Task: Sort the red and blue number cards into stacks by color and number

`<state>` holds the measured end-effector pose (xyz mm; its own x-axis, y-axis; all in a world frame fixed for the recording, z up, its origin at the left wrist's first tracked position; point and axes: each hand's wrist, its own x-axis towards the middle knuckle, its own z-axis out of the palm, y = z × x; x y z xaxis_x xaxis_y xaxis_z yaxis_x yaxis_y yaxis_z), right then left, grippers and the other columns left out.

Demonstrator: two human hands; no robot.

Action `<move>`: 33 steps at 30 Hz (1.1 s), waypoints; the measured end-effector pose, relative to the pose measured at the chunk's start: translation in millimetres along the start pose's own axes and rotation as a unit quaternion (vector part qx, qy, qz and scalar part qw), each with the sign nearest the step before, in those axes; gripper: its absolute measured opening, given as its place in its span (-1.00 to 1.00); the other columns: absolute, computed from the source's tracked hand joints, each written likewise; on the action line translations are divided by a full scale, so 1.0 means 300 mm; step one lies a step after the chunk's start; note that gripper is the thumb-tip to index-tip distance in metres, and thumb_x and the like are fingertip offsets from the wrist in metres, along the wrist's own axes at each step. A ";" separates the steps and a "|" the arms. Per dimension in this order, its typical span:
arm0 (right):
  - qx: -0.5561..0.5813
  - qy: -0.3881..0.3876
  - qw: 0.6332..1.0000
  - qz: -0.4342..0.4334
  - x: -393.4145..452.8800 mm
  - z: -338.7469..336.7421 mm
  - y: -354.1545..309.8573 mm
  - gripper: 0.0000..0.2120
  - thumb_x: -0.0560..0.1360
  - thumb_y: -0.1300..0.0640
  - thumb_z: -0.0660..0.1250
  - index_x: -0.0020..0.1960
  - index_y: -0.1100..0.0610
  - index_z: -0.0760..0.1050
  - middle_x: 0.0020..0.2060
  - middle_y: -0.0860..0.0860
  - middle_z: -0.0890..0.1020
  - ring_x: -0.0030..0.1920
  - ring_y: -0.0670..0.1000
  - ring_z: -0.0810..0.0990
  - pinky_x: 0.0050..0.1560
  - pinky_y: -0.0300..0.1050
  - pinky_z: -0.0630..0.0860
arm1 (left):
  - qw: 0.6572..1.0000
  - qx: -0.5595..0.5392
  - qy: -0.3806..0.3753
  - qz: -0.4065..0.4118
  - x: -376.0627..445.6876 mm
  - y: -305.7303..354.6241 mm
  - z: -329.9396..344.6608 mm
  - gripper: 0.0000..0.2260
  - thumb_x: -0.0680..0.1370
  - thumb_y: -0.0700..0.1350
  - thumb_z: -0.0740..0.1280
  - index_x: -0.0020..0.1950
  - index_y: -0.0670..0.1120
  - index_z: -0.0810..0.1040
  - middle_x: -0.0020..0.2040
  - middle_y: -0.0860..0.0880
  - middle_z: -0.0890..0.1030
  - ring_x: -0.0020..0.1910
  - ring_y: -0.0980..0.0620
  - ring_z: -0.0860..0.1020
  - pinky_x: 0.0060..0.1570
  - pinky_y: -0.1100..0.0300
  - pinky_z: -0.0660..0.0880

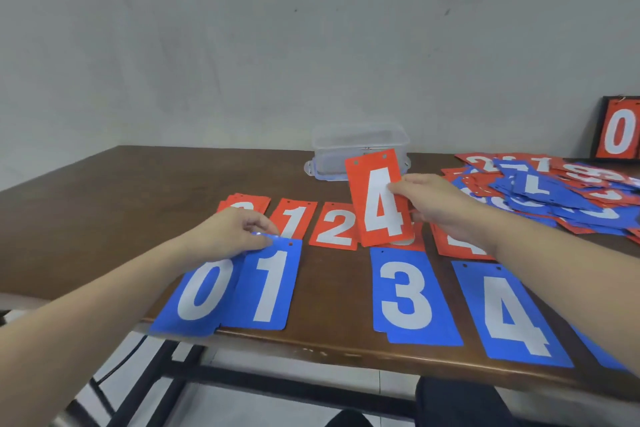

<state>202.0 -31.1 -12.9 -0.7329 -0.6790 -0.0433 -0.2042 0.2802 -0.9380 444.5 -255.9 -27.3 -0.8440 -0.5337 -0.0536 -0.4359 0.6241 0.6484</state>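
Observation:
My right hand (436,208) holds a red 4 card (379,198) upright above the red row. In that row lie a red 0 stack (244,203), a red 1 (294,220), a red 2 (334,227), a mostly hidden red card under the held one, and a red 4 (457,246) partly under my wrist. Nearer me lie a blue 0 (199,295), blue 1 (268,288), blue 3 (407,295) and blue 4 (509,315). My left hand (230,232) pinches the top edge of the blue 1 card.
A loose pile of mixed red and blue cards (554,191) lies at the right. A clear plastic box (360,146) stands behind the rows. A black-framed scoreboard with a red 0 (618,132) leans at the wall. The brown table's front edge (311,347) runs beneath the blue cards.

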 end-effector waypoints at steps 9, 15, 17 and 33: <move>-0.028 -0.022 0.999 -0.031 -0.038 0.033 -0.009 -0.31 0.50 0.43 0.36 0.42 -0.10 0.17 0.07 0.17 0.65 0.00 0.21 0.71 0.01 0.24 0.63 | 0.970 0.214 0.050 0.102 -0.009 -0.003 0.020 -0.89 0.56 -0.01 0.42 0.07 0.17 0.63 0.07 0.29 0.56 0.11 0.22 0.48 -0.09 0.46 0.27; 0.013 0.031 0.999 -0.036 -0.050 -0.034 -0.019 -0.51 0.55 0.41 0.28 0.33 -0.03 0.33 0.07 0.15 0.64 -0.03 0.16 0.71 -0.03 0.27 0.65 | 0.972 0.180 0.043 0.144 0.049 0.069 0.057 -0.94 0.55 0.00 0.42 0.00 0.15 0.65 0.04 0.24 0.61 0.11 0.16 0.52 0.11 0.16 0.51; 0.025 0.055 0.998 -0.034 -0.044 -0.074 -0.018 -0.59 0.56 0.38 0.26 0.30 0.02 0.42 0.06 0.11 0.65 -0.06 0.10 0.72 -0.16 0.15 0.68 | 0.969 0.181 0.035 0.165 0.076 0.118 0.086 -0.93 0.56 -0.01 0.41 0.01 0.13 0.66 0.03 0.25 0.60 0.10 0.15 0.50 0.11 0.15 0.49; -0.143 0.133 0.981 0.019 0.015 -0.392 0.161 -0.71 0.61 0.19 0.31 0.28 -0.06 0.44 0.08 0.04 0.60 -0.10 -0.06 0.61 -0.34 -0.25 0.52 | 0.956 0.151 -0.037 0.250 0.345 0.437 0.340 -0.94 0.58 0.00 0.36 0.00 0.13 0.63 0.02 0.19 0.61 0.04 0.16 0.56 0.12 0.08 0.55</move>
<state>112.5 59.2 -18.0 -0.8786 -0.4748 0.0502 -0.3194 0.5063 -0.8010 267.9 -171.1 -25.3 -0.9854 -0.0907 0.1441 -0.0333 0.9327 0.3590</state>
